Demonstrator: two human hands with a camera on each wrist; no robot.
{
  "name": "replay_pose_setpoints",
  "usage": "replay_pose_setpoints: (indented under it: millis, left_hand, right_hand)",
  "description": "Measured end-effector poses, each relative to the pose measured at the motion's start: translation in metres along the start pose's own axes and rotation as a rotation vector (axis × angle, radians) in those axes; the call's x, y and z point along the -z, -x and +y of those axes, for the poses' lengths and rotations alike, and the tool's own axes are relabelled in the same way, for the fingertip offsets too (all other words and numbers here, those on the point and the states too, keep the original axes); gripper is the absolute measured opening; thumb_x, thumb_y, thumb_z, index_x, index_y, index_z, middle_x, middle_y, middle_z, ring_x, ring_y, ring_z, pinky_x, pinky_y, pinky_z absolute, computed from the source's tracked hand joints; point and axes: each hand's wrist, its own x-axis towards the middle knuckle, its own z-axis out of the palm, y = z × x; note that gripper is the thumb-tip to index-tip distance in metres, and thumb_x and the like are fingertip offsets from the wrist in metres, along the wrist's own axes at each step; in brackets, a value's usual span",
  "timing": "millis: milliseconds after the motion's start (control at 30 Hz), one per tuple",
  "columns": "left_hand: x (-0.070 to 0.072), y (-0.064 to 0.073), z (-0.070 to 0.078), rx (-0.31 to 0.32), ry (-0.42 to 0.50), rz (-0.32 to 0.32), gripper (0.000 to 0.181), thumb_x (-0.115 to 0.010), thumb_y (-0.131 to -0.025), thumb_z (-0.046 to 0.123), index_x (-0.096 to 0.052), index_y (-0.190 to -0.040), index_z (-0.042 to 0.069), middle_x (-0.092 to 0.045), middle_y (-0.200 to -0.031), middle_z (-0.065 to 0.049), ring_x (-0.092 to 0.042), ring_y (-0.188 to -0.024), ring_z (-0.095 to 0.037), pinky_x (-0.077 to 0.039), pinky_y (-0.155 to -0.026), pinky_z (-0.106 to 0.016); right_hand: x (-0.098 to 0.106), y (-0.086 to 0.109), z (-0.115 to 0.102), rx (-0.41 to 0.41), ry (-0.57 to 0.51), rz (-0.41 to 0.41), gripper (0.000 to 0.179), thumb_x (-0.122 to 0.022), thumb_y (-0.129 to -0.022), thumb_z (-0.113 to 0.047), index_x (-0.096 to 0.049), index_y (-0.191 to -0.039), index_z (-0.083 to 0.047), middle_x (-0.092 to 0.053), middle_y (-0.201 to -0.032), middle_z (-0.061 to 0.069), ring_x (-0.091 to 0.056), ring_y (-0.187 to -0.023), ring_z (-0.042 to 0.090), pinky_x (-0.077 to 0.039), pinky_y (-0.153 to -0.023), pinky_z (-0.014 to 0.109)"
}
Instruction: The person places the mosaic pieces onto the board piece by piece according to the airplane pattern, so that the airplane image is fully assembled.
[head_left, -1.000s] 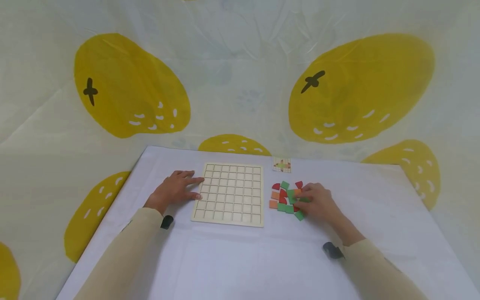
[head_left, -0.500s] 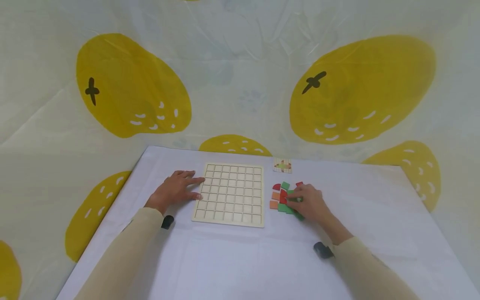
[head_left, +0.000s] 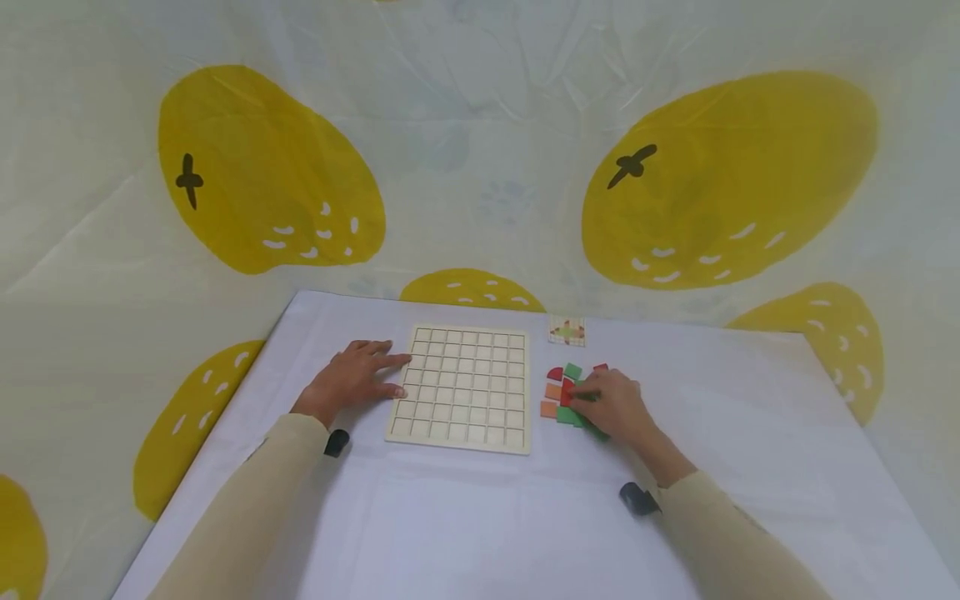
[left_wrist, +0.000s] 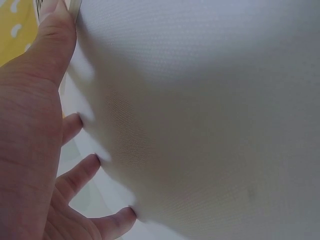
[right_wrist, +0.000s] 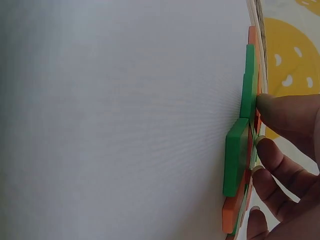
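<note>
A pale wooden grid board (head_left: pixel 459 387) lies flat, its grid cells bare. My left hand (head_left: pixel 348 383) rests at its left side with fingers spread, thumb and index tips on the rim; in the left wrist view the other fingertips touch the cloth. Right of the board is a cluster of red, green and orange tiles. My right hand (head_left: pixel 618 404) reaches over it, pinching a red curved-edge tile (head_left: pixel 567 392) between thumb and fingers. In the right wrist view a thick green tile (right_wrist: pixel 236 157) sits tilted beside the fingertips. Part of the cluster is hidden under this hand.
A small pattern card (head_left: pixel 567 331) lies behind the tiles, near the table's far edge. Orange tiles (head_left: pixel 549 410) sit on the cluster's left side. The white-covered table (head_left: pixel 465 525) meets a hanging cloth (head_left: pixel 480 167) printed with yellow fruit.
My right hand has moved left over the cluster, from the green and orange tiles to the red tile, and has settled there. The left hand stays at the board.
</note>
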Motion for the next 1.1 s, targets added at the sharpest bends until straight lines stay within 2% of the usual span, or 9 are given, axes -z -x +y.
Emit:
replay_pose_setpoints:
  millis: [267,500,867,1100]
  left_hand:
    - [0.0002,-0.0003,-0.0013,-0.002,0.006,-0.007,0.073,-0.068,-0.09,0.065,-0.048,-0.155,0.039,-0.037,-0.169,-0.012,-0.034,-0.152,-0.046,-0.033,-0.12,-0.071]
    - [-0.0008,-0.0009,-0.0032,-0.011,0.005,-0.009,0.073,-0.069,-0.09,0.065,-0.049,-0.155,0.038,-0.038,-0.169,-0.013,-0.034,-0.152,-0.047,-0.034,-0.12,-0.07]
    - [-0.0015,-0.0027,-0.001,0.001,0.012,-0.019,0.074,-0.069,-0.09,0.066,-0.048,-0.155,0.04,-0.037,-0.169,-0.012,-0.033,-0.152,-0.046,-0.033,-0.12,-0.07]
    - [-0.002,-0.0035,-0.0016,0.014,0.006,-0.016,0.073,-0.07,-0.089,0.066,-0.048,-0.155,0.041,-0.037,-0.17,-0.01,-0.033,-0.153,-0.045,-0.031,-0.12,-0.071]
  right_hand:
    - [-0.0001,-0.0014,-0.0048,-0.032,-0.059,-0.014,0.024,-0.082,-0.089,-0.023,-0.083,-0.11,-0.013,-0.076,-0.098,0.005,-0.062,-0.097,0.024,-0.045,-0.088,0.051]
    - [-0.0034,-0.0031,-0.0045,-0.023,-0.053,-0.012,0.025,-0.084,-0.087,-0.027,-0.084,-0.109,-0.014,-0.078,-0.097,0.004,-0.062,-0.096,0.023,-0.043,-0.085,0.051]
    - [-0.0054,-0.0072,-0.0085,-0.085,-0.054,-0.002,0.023,-0.086,-0.087,-0.027,-0.085,-0.105,-0.013,-0.077,-0.092,0.002,-0.059,-0.094,0.024,-0.047,-0.087,0.05]
    - [-0.0046,-0.0067,-0.0062,-0.066,-0.047,0.007,0.021,-0.085,-0.088,-0.027,-0.085,-0.106,-0.016,-0.077,-0.095,0.003,-0.059,-0.098,0.025,-0.043,-0.091,0.053]
